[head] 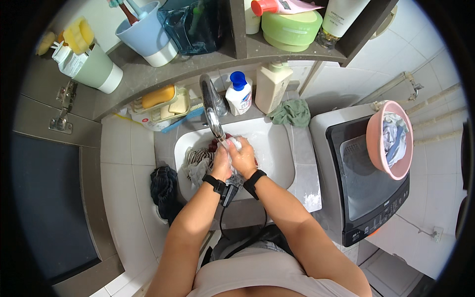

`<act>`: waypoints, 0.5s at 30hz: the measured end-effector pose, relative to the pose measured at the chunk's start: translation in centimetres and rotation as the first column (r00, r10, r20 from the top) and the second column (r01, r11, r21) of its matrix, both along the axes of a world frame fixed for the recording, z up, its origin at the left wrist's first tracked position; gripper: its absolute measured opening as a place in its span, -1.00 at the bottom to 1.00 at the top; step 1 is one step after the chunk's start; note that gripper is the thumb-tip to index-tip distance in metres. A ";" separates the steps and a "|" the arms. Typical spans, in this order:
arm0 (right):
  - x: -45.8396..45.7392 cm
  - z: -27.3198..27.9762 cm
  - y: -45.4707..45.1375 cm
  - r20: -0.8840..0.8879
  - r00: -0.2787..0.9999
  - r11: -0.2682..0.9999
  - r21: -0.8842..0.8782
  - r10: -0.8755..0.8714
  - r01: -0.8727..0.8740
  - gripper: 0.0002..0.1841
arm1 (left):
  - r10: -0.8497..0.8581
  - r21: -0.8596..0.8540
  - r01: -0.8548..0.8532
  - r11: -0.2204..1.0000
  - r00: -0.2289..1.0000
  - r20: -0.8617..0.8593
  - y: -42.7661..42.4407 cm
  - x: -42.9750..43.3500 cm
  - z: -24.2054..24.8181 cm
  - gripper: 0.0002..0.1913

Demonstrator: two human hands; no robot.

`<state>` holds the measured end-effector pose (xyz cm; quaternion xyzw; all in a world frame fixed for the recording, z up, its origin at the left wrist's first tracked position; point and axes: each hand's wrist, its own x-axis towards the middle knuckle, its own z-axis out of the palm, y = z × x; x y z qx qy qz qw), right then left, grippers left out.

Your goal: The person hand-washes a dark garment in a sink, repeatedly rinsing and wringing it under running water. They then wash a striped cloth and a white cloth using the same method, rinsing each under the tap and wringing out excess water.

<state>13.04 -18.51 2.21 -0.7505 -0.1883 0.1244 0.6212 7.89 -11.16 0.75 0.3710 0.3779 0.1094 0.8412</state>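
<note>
Both hands meet over the white sink basin [276, 156], right beneath the mouth of the chrome faucet [212, 107]. My left hand [222, 163] and my right hand [243, 157] look wet and are closed around a wet white cloth [234, 142], which the fingers mostly hide. Under and beside them in the basin lie a striped cloth [199, 156], a pale grey cloth [200, 171] and a dark red one [214, 144]. Each wrist wears a black strap.
A white pump bottle with a blue top [239, 94], a beige bottle [272, 87] and a green cloth [291, 112] sit behind the basin. Soap trays [159, 107] and a blue brush [182, 120] lie left. Dark clothing [163, 189] hangs left; a washing machine [371, 185] carries a pink basin [378, 148].
</note>
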 end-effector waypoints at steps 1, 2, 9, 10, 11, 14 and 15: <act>0.0 -0.4 0.2 -0.071 0.997 1.000 -0.017 -0.007 0.006 -0.49 | -0.033 0.051 0.033 0.998 0.999 -0.005 0.1 0.1 -0.1 -0.61; 0.2 -0.9 0.5 -0.142 0.990 1.000 -0.017 -0.017 0.014 -0.47 | -0.013 0.085 0.012 0.996 1.000 0.007 0.1 0.3 -0.3 -0.60; 4.2 -5.1 0.3 -0.863 0.447 0.960 0.278 0.235 0.032 -0.30 | -0.073 0.639 0.289 0.713 0.937 -0.342 0.8 -0.2 -0.9 -0.48; 5.3 -5.5 -0.7 -0.876 0.308 0.915 0.402 0.371 0.041 -0.22 | -0.140 0.584 0.297 0.756 0.944 -0.299 1.2 -0.7 -0.8 -0.47; 5.7 -6.0 -1.6 -0.747 0.651 0.975 0.215 0.135 0.046 -0.14 | -0.085 0.545 0.246 0.802 0.949 -0.303 1.8 -1.1 -0.6 -0.50; 6.1 -7.1 -4.5 -0.450 0.890 0.980 -0.198 -0.072 -0.021 0.12 | 0.015 0.418 0.079 0.905 0.976 -0.217 3.7 -1.8 -0.4 -0.76; 5.4 -7.4 -5.3 -0.452 0.892 0.940 -0.319 -0.036 -0.124 0.24 | -0.057 0.362 0.150 0.920 0.966 -0.253 3.8 -1.9 -0.5 -0.76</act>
